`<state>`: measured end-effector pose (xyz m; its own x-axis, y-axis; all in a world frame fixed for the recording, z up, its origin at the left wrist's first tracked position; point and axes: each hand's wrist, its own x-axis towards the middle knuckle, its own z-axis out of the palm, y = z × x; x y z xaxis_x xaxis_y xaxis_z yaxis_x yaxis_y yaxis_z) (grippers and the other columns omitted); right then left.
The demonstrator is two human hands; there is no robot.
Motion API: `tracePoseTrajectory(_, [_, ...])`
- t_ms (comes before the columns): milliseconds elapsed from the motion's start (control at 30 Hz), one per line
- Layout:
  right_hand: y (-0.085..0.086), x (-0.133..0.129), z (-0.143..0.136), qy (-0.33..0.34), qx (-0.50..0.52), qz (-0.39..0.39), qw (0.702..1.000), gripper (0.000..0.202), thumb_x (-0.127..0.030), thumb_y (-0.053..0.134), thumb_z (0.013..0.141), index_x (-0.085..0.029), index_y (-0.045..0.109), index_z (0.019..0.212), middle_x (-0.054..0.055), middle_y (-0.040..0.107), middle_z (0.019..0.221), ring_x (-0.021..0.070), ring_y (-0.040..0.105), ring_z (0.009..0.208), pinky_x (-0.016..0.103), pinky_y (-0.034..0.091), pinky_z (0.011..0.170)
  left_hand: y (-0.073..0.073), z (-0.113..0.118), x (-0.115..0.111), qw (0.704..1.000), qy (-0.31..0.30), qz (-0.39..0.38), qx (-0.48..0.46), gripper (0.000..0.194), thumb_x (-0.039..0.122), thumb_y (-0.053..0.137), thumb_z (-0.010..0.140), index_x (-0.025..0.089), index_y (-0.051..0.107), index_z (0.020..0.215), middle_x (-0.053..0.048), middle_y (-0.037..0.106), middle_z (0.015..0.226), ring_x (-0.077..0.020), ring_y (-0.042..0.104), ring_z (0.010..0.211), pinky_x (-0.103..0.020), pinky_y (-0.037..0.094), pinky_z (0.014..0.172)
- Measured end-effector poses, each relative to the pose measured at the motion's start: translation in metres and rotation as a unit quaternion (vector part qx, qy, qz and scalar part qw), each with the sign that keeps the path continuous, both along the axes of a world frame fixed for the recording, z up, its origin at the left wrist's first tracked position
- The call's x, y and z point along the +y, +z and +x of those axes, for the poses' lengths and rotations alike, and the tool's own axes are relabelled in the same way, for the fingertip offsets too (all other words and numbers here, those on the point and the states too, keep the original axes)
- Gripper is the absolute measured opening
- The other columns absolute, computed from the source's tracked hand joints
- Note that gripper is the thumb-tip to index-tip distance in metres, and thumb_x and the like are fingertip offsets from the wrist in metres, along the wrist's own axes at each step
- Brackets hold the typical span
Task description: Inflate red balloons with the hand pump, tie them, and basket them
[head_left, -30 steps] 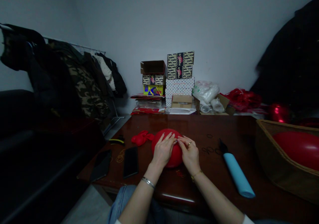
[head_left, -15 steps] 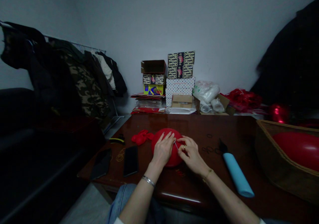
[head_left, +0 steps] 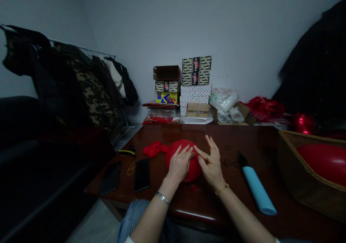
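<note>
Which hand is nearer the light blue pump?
Right. The right hand is just left of the pump, across some tabletop; the left hand lies farther left, on the red balloon.

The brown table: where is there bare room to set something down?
The table is barest along its far side, between the balloon and the boxes. A smaller patch lies between the right forearm and the blue pump. It is crowded around the left hand and right hand, and beside the phones.
</note>
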<state>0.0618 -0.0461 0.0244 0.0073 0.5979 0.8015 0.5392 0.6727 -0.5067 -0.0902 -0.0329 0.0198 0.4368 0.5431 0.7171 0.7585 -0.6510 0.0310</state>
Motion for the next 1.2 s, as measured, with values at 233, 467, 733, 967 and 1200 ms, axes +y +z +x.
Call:
tracePoseTrajectory(233, [-0.007,0.011,-0.006,-0.108,0.007,0.067,0.992,0.032,-0.026,0.053,0.085,-0.034,0.06,0.114,-0.002,0.033,0.145,0.0245,0.029,0.132,0.049,0.033,0.104,0.001,0.005,-0.004,1.0,-0.017,-0.007,0.008,0.032,0.01,0.04,0.087,0.016,0.058,0.112,-0.009,0.064,0.116,-0.0187,0.052,0.118,-0.044,0.036,0.106])
tracePoseTrajectory(467, [-0.02,0.03,-0.011,-0.042,-0.02,-0.049,0.998,0.042,-0.043,0.049,0.086,-0.024,0.054,0.123,0.005,0.026,0.148,0.0252,0.015,0.138,0.049,0.027,0.107,-0.003,0.0,-0.002,1.0,-0.014,-0.006,-0.001,0.031,0.009,0.041,0.087,0.014,0.057,0.113,-0.011,0.062,0.118,-0.018,0.051,0.118,-0.043,0.036,0.106])
tracePoseTrajectory(733, [-0.026,0.028,-0.001,0.06,-0.101,-0.12,0.986,0.08,-0.046,0.06,0.078,-0.02,0.021,0.143,0.01,0.022,0.149,0.0235,0.004,0.139,0.05,0.022,0.109,0.003,-0.021,0.006,0.994,-0.018,-0.072,-0.08,0.026,0.018,0.041,0.091,0.021,0.055,0.113,-0.006,0.06,0.123,-0.0173,0.047,0.122,-0.045,0.033,0.107])
tracePoseTrajectory(967, [-0.018,0.028,-0.024,0.073,-0.198,-0.095,0.973,0.073,-0.042,0.063,0.076,-0.025,0.032,0.139,0.006,0.039,0.142,0.0259,0.019,0.137,0.057,0.018,0.108,0.012,-0.029,0.002,0.973,0.023,-0.152,-0.172,0.019,0.026,0.043,0.091,0.023,0.052,0.108,-0.006,0.065,0.111,-0.0176,0.06,0.106,-0.033,0.051,0.086])
tracePoseTrajectory(1200, [-0.018,0.026,-0.035,-0.006,-0.193,-0.031,0.981,0.049,-0.029,0.058,0.078,-0.021,0.051,0.126,0.007,0.048,0.135,0.027,0.028,0.134,0.059,0.021,0.106,0.007,-0.02,-0.002,0.963,0.013,-0.152,-0.221,0.034,0.025,0.04,0.092,0.022,0.041,0.125,-0.008,0.059,0.123,-0.0167,0.057,0.112,-0.032,0.05,0.09])
